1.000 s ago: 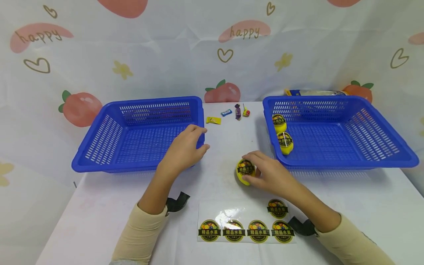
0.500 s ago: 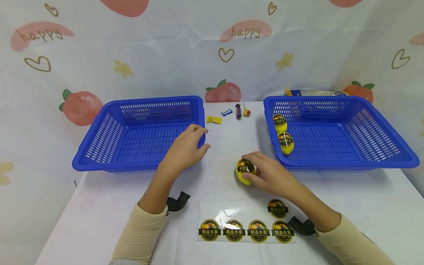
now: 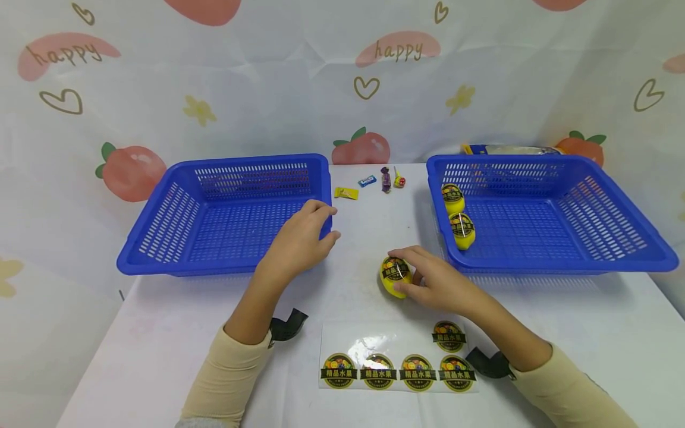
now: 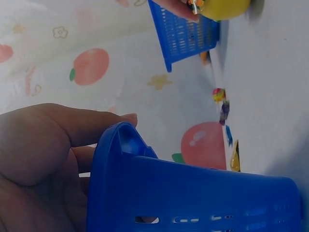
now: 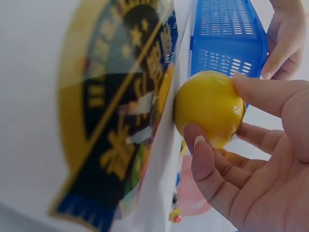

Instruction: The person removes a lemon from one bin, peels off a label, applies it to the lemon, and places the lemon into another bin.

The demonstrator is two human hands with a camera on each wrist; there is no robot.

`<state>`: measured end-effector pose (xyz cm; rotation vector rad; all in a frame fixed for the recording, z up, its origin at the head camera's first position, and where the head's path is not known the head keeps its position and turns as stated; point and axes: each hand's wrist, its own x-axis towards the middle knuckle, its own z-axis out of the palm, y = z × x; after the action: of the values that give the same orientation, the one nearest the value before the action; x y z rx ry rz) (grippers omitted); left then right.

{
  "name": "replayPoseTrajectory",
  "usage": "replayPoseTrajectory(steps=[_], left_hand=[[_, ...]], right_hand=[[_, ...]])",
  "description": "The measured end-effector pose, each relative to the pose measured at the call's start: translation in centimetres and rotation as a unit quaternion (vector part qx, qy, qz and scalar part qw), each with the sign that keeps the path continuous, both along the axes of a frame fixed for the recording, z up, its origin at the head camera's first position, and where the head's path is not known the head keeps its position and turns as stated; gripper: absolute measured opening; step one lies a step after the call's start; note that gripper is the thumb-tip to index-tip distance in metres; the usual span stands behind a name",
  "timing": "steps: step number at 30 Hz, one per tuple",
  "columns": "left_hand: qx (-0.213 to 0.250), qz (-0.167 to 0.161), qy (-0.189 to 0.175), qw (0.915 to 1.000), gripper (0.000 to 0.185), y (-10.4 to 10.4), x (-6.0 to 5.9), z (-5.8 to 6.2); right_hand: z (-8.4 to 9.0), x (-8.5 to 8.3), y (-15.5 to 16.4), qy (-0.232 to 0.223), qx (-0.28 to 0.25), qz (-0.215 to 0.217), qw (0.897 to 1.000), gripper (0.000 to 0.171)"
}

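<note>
The right hand (image 3: 436, 282) curls its thumb and fingers around a yellow lemon (image 3: 395, 277) that sits on the white table (image 3: 160, 339), between the two blue baskets and just beside the front left corner of the right basket (image 3: 551, 214). A round fruit sticker (image 3: 396, 268) faces up on the lemon under the fingertips. The left hand (image 3: 299, 241) rests on the near right corner of the left basket (image 3: 225, 214), fingers bent over its rim. Two more stickered lemons (image 3: 457, 217) lie inside the right basket, and a sheet of stickers (image 3: 396, 365) lies near the table's front edge. Sweets (image 3: 374, 181) are scattered at the back. The likely risks: the round fruit could roll out of a loose grip on the smooth cloth, or the sticker could crease or lift if it is pressed unevenly over the curved peel.
</note>
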<state>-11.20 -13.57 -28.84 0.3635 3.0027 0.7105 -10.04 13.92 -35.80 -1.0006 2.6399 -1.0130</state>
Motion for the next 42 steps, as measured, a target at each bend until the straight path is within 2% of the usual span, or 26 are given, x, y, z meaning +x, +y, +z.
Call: replayPoseTrajectory(steps=[10,21,31,42], left_hand=[[-0.001,-0.002,-0.001,1.0,0.045,0.01,0.02,0.06],[0.0,-0.003,0.001,1.0,0.045,0.0,0.01,0.1],[-0.002,-0.004,0.004,1.0,0.045,0.05,0.07,0.06],[-0.003,-0.003,0.0,1.0,0.045,0.18,0.1,0.07]], right_hand=[[-0.19,-0.06,-0.17,-0.04,0.012,-0.019,0.999,0.075],[-0.39,-0.15,-0.23,-0.05,0.021,-0.022,0.998,0.088],[-0.08,-0.04,-0.35,-0.034,0.029,-0.024,0.999,0.081],[0.09,0.04,-0.12,-0.047,0.044,-0.036,0.997,0.077]])
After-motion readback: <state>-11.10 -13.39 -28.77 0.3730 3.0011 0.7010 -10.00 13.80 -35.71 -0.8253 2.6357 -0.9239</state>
